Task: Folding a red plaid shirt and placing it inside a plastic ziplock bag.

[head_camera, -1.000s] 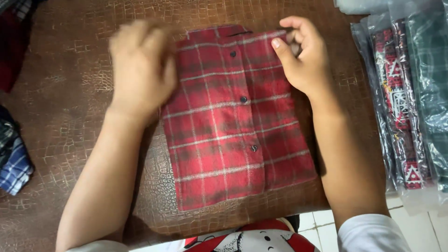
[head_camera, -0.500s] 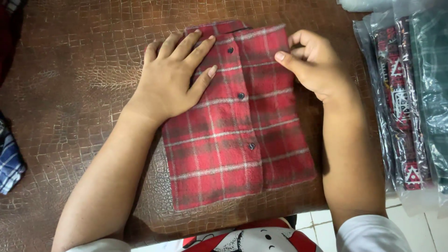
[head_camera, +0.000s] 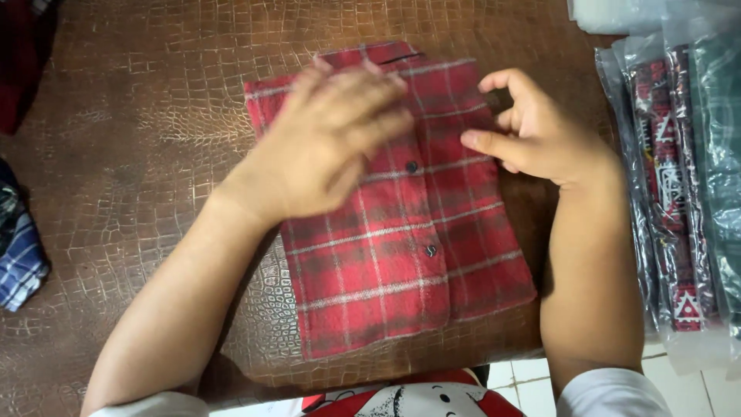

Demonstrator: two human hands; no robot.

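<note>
A folded red plaid shirt (head_camera: 401, 255) with dark buttons lies on a brown crocodile-textured table (head_camera: 139, 116). My left hand (head_camera: 328, 147) lies flat, palm down, over the shirt's upper middle, fingers spread and slightly blurred. My right hand (head_camera: 532, 135) rests at the shirt's upper right edge, with fingers curled and the index finger touching the fabric. Neither hand holds anything.
Folded garments in clear plastic bags (head_camera: 679, 193) are stacked along the right side. A blue checked cloth (head_camera: 19, 255) and a dark red cloth (head_camera: 19, 62) lie at the left edge. White floor tiles (head_camera: 517, 378) show below the table's near edge.
My left hand slid rightward across the shirt toward its centre. My right hand shifted slightly down along the right edge. The shirt stays folded in place.
</note>
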